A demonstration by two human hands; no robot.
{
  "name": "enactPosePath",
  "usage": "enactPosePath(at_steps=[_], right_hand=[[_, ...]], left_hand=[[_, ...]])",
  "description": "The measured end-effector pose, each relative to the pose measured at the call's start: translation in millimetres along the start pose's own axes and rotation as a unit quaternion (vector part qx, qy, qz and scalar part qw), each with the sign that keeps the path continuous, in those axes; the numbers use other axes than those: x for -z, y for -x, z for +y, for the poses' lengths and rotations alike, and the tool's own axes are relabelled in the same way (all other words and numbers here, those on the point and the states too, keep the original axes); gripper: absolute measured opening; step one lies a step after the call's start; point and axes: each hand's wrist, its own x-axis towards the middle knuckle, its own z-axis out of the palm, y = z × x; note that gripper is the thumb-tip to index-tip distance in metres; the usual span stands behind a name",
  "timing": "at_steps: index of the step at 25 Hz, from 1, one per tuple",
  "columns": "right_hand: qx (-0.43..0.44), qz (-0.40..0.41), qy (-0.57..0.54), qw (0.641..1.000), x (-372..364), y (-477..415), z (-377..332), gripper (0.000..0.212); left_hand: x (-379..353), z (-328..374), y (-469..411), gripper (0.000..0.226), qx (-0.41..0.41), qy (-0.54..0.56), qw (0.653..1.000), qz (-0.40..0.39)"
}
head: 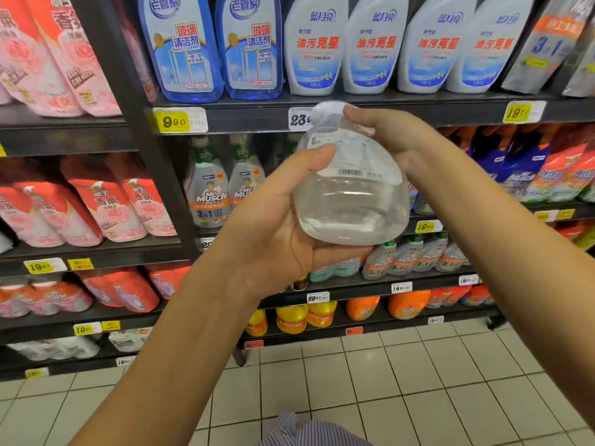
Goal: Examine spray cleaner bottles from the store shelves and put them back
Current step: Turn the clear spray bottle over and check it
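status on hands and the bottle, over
Left hand cups clear bottle, right hand grips its neck. Bottle off shelf, label toward camera. Nothing in the way.

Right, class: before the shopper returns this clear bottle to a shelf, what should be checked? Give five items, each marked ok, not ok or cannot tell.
1. Left hand holds the clear bottle around its lower body: ok.
2. Right hand grips the neck below the white top: ok.
3. Barcode label faces the viewer for reading: ok.
4. Bottle upright for shelving: not ok, its base tilts toward the camera.
5. Free slot on the shelf behind: cannot tell, the bottle and hands hide it.
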Motion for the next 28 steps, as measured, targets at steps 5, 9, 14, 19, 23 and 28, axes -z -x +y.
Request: enactPosePath(at_steps=[5, 9, 14, 19, 23, 28], right_hand=[[-0.051, -0.012, -0.026, 0.998, -1, 7, 12, 0.019], [-0.07, -0.028, -0.017, 0.997, 0, 7, 19, 0.027], [-0.067, -0.018, -0.008, 0.998, 3, 1, 19, 0.024], [0.075, 0.024, 0.032, 0.996, 9, -3, 5, 0.011], [0.192, -0.047, 0.123, 0.972, 9, 17, 12, 0.01], [0.294, -0.115, 0.095, 0.944, -3, 55, 37, 0.085]], left_hand=[[-5, 3, -1, 0.063, 0.019, 0.061, 0.998, -0.002], [-3, 4, -2, 0.066, 0.04, 0.083, 0.996, -0.005], [2, -3, -4, 0.058, 0.038, 0.09, 0.995, -0.007], [21, -36, -9, 0.051, 0.035, 0.037, 0.999, 0.0], [37, -53, -13, 0.039, 0.029, -0.002, 1.0, 0.007], [56, -72, -9, 0.057, -0.059, -0.1, 0.993, 0.03]])
